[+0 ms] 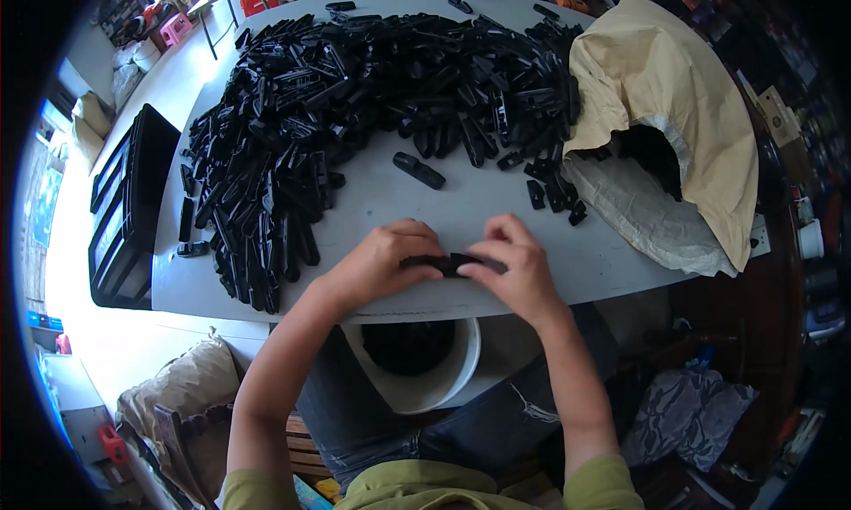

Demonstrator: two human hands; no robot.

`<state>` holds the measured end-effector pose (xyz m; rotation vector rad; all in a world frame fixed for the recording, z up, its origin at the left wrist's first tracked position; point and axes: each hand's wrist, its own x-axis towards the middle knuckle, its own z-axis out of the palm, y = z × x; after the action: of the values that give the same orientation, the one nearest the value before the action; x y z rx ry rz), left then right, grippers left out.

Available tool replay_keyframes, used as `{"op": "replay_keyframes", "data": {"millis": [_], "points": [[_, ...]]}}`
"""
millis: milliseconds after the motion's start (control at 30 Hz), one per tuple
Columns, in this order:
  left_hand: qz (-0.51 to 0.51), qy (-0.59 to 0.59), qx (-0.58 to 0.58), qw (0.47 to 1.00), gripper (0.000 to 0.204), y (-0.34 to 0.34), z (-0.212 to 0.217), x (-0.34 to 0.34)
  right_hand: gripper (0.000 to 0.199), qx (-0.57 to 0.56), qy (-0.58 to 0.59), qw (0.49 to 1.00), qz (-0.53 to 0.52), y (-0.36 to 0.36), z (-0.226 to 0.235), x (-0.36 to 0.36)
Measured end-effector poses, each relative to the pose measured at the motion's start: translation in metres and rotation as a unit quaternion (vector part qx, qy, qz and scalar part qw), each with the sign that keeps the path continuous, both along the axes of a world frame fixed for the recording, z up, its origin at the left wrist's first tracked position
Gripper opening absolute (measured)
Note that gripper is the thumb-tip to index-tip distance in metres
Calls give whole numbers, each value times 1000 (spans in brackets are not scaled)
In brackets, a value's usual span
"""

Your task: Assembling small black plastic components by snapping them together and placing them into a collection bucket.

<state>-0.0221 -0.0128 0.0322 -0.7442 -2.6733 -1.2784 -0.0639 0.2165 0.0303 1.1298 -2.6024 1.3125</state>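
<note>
Close to the front edge of the grey-white table, my left hand is closed around one end of a long black plastic part. My right hand pinches the other end, where a second black piece seems to meet it; my fingers partly hide the joint. A single black plastic part lies apart on the table beyond my hands. Behind it, a large pile of similar black parts curves from the left side across the back. A few short black pieces lie right of centre, by a sack.
The open tan paper sack with a pale lining lies on the table's right side. A black crate stands left of the table. Below the front edge, a white bucket with dark contents sits between my legs. Cloth bundles lie at lower left.
</note>
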Motion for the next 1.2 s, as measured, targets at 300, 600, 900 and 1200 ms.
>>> {"op": "replay_keyframes", "data": {"millis": [300, 600, 900, 1200], "points": [[250, 124, -207, 938, 28, -5, 10, -48, 30, 274, 151, 904, -292, 15, 4, -53], [110, -47, 15, 993, 20, 20, 3, -19, 19, 40, 148, 972, -180, -3, -11, -33], [108, -19, 26, 994, 24, 18, -2, -14, 28, -103, 14, 995, -9, -11, -9, -18], [102, -3, 33, 994, 24, 17, -7, -16, 23, -205, -120, 971, -33, -18, -10, -12]]}}
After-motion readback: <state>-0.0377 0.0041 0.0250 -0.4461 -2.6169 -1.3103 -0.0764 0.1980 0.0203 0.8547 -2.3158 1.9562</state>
